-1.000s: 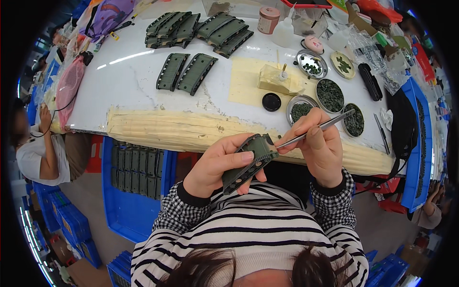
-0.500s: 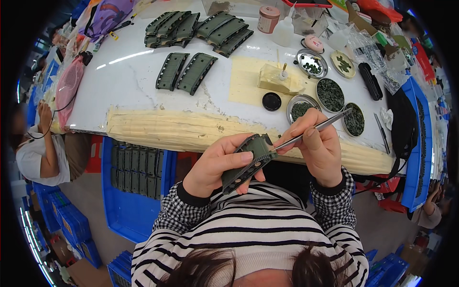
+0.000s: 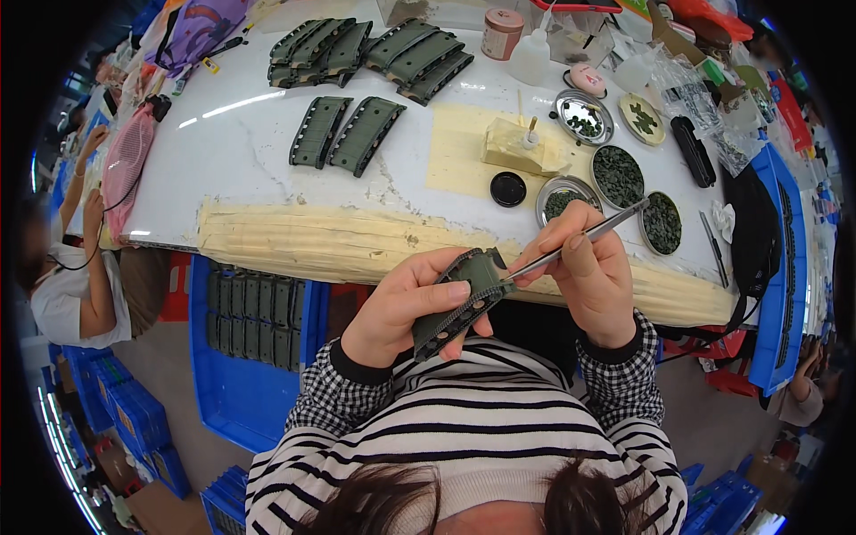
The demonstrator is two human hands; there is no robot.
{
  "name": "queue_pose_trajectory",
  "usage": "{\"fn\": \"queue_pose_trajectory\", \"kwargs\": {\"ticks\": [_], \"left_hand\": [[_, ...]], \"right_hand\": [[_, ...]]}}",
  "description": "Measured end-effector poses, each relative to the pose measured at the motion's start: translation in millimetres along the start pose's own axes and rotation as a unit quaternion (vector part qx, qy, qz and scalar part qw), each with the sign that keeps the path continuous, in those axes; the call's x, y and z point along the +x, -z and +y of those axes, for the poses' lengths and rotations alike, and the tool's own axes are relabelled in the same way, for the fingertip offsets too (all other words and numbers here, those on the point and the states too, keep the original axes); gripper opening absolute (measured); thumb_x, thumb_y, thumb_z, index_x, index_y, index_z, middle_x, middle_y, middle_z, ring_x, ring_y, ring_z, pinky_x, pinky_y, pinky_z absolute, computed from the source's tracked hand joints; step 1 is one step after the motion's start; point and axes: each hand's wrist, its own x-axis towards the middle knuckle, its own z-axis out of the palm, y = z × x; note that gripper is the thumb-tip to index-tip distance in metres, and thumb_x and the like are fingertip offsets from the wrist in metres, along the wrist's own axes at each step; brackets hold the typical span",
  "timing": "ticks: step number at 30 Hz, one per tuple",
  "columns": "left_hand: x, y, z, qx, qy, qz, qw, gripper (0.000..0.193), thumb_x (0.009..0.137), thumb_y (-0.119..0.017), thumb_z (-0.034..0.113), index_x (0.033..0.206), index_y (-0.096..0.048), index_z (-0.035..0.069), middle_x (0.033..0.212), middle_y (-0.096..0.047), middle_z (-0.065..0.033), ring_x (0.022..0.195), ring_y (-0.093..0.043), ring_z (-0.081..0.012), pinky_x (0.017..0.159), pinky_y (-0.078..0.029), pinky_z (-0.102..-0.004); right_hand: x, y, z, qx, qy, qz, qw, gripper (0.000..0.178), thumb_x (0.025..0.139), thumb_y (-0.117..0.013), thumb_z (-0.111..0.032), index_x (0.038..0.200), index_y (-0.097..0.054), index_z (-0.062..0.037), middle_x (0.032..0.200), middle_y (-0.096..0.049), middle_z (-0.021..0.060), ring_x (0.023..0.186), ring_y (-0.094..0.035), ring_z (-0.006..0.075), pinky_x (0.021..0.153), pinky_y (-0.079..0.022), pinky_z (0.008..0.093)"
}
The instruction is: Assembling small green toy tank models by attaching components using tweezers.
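Observation:
My left hand is wrapped round a dark green curved piece with studded edges, held tilted in front of my chest with the thumb across its face. In my right hand is a pair of metal tweezers, gripped like a pen. Their tips touch the upper right end of the green piece; whether anything sits between the tips is too small to tell. Beyond my right hand stand round tins of small dark green bits, and a silver dish of similar bits partly behind the fingers.
Two similar green pieces lie mid-table, with stacked ones behind. A yellow block holds a small pot, beside a black lid. A blue bin of such pieces is at lower left. Another person sits at the left.
My hands stay almost in place, with the tweezer tips still on the green piece. At the left, the other person's arms have moved up.

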Motion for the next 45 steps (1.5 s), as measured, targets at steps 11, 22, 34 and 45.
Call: {"fn": "queue_pose_trajectory", "kwargs": {"ticks": [11,22,34,45], "left_hand": [[-1,0,-3,-0.032,-0.013,0.001,0.999,0.041,0.094,-0.057,0.018,0.126,-0.050,-0.006,0.083,-0.067,-0.0188,0.052,-0.065,-0.0160,0.047,-0.053,-0.0222],[-1,1,-3,-0.013,-0.018,0.003,1.000,0.040,0.093,-0.058,0.017,0.125,-0.050,-0.004,0.084,-0.068,-0.0186,0.054,-0.066,-0.0157,0.048,-0.055,-0.0219],[0,-4,-5,0.064,-0.088,0.015,0.994,0.034,0.094,-0.059,0.015,0.122,-0.046,-0.001,0.095,-0.067,-0.0167,0.071,-0.068,-0.0167,0.059,-0.057,-0.0250],[4,1,-25,0.328,-0.291,0.081,0.895,0.022,0.095,-0.056,0.003,0.111,-0.040,0.004,0.105,-0.066,-0.0173,0.096,-0.066,-0.0202,0.084,-0.053,-0.0330]], "right_hand": [[1,3,5,0.018,0.063,-0.036,0.997,0.025,0.100,-0.051,-0.027,0.096,-0.050,-0.0024,0.088,-0.064,0.0146,0.087,-0.067,0.0233,0.077,-0.056,0.0339],[2,8,10,0.034,0.072,-0.053,0.995,0.023,0.102,-0.048,-0.021,0.098,-0.051,0.0013,0.095,-0.065,0.0160,0.088,-0.067,0.0197,0.080,-0.057,0.0327],[3,11,9,0.111,0.068,-0.019,0.991,0.026,0.102,-0.047,-0.024,0.101,-0.051,0.0020,0.093,-0.064,0.0146,0.088,-0.069,0.0248,0.077,-0.059,0.0357],[-14,1,1,-0.091,0.182,0.035,0.978,0.027,0.102,-0.047,-0.019,0.108,-0.057,0.0062,0.097,-0.068,0.0177,0.089,-0.069,0.0219,0.082,-0.055,0.0330]]}}
